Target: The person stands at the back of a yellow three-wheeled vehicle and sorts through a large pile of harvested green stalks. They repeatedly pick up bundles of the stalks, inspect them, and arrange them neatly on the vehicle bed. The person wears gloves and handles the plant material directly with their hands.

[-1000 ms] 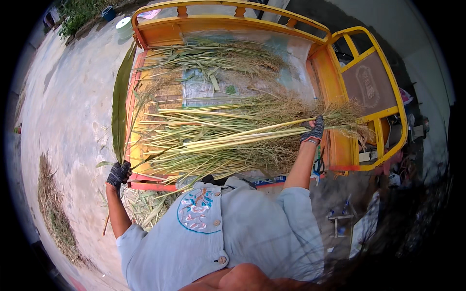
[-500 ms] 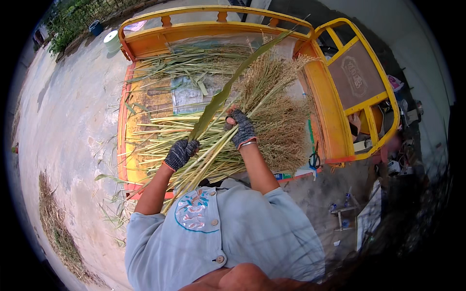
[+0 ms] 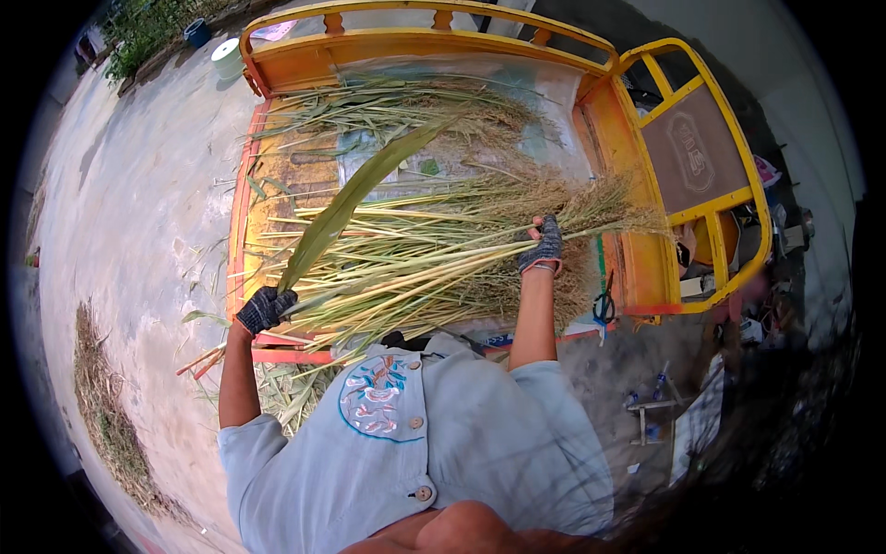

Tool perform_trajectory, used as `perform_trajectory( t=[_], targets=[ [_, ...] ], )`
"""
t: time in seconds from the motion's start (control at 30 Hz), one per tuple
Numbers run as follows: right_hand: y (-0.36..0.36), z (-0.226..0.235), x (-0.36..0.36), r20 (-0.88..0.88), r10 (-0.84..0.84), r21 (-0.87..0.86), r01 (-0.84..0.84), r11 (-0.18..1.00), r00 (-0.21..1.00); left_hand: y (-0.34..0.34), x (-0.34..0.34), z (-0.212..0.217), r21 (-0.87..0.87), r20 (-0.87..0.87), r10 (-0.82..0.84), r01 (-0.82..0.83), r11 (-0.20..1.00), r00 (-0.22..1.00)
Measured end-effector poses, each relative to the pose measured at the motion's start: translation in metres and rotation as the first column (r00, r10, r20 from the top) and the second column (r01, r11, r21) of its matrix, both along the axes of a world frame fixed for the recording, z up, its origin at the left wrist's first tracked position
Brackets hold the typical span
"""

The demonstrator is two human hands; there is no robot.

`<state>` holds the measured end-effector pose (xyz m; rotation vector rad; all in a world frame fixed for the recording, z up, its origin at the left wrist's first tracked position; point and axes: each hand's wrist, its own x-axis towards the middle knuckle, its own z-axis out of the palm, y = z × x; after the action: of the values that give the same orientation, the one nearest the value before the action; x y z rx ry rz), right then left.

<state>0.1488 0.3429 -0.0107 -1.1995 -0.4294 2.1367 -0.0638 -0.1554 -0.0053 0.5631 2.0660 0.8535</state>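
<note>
In its dark knitted glove, my left hand (image 3: pixel 266 310) is closed on the base of a long, broad green leaf (image 3: pixel 355 194), at the left end of the cart bed. The leaf slants up and to the right over the stalks. My right hand (image 3: pixel 543 246), in a matching glove with bare fingertips, grips a bunch of long yellow-green grain stalks (image 3: pixel 443 260) just below their brownish seed heads (image 3: pixel 604 205). The lower ends of this bunch reach left past my left hand. Under it, more cut stalks lie side by side across the bed.
A yellow-orange cart bed (image 3: pixel 434 46) has a railing at the far side and a framed panel (image 3: pixel 688 152) at the right. A second row of stalks (image 3: pixel 369 106) lies farther back. A black loop (image 3: pixel 604 309) hangs at the near right corner. Dry plant litter (image 3: pixel 111 415) covers ground at left.
My left hand has moved left and down with the leaf, away from the right hand. My right hand has gone right with the bunch, which now lies flatter across the bed.
</note>
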Motion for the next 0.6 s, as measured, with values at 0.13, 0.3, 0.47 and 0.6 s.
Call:
perform_trajectory(
  t=[0.13, 0.3, 0.47, 0.6],
  targets=[
    [0.020, -0.006, 0.018, -0.024, -0.166, -0.038, 0.165, 0.986, 0.986, -0.157, -0.032, -0.010, -0.073, -0.222, 0.696, -0.724, 0.686, 0.683],
    [0.011, -0.047, 0.012, -0.060, -0.161, -0.080, 0.156, 0.984, 0.985, -0.306, -0.011, 0.000, 0.123, -0.858, 0.509, -0.989, 0.081, -0.065],
    [-0.029, -0.089, -0.033, 0.088, -0.226, -0.199, 0.240, 0.950, 0.970, -0.274, 0.041, -0.003, -0.494, -0.775, 0.577, -0.817, -0.297, 0.259],
    [-0.048, -0.156, -0.041, 0.225, 0.095, -0.130, -0.067, 0.989, 0.970, -0.283, 0.053, -0.056, -0.716, -0.555, 0.674, -0.692, -0.088, 0.488]
  ],
)
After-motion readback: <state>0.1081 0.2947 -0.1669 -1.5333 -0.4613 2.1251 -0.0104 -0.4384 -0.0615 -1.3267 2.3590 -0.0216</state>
